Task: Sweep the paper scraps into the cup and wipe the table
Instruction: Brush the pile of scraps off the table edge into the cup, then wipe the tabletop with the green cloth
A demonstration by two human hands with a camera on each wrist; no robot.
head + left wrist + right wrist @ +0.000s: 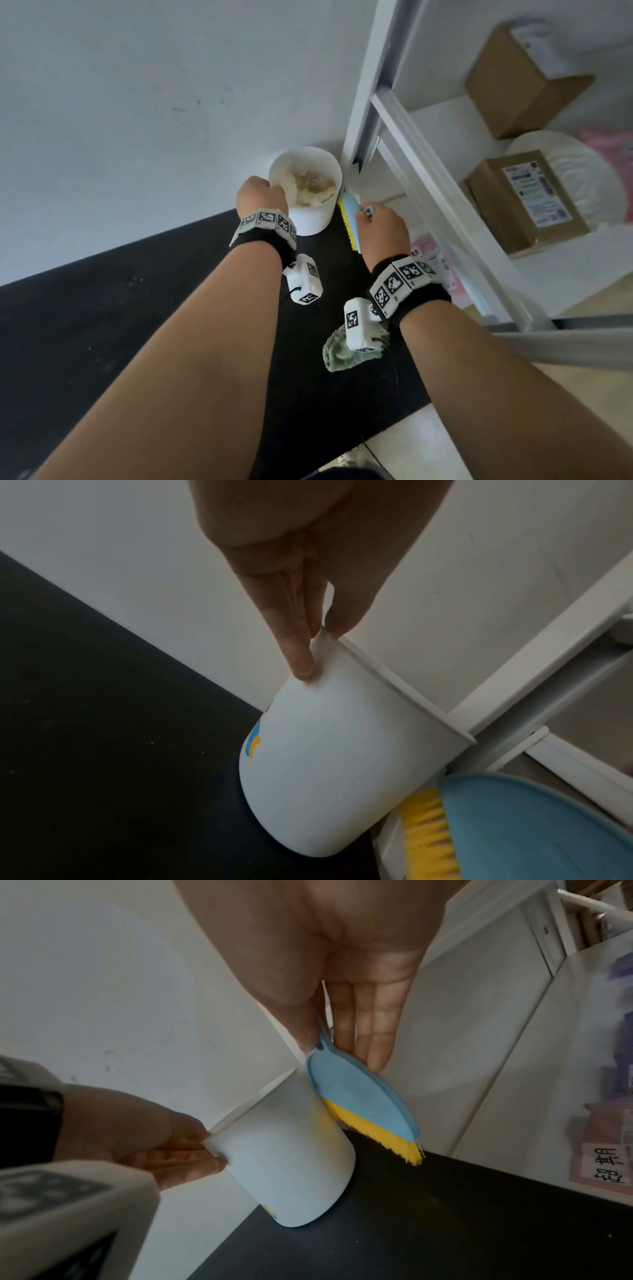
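A white paper cup [310,192] [335,772] [284,1153] stands at the far right corner of the black table [102,325], filled with crumpled paper scraps [310,186]. My left hand [261,196] [308,642] pinches its rim, thumb inside and fingers outside. My right hand [380,228] [342,1042] holds a small blue brush with yellow bristles [351,222] [366,1110] [514,829] by its thin handle, just right of the cup, bristles pointing down above the table. A green cloth [339,353] lies on the table under my right wrist.
A white wall [137,102] runs along the table's far edge. A white metal shelf frame [404,144] stands close on the right, holding cardboard boxes [524,202] and white plates [582,178]. Pink packets [435,263] lie beside the table's right edge.
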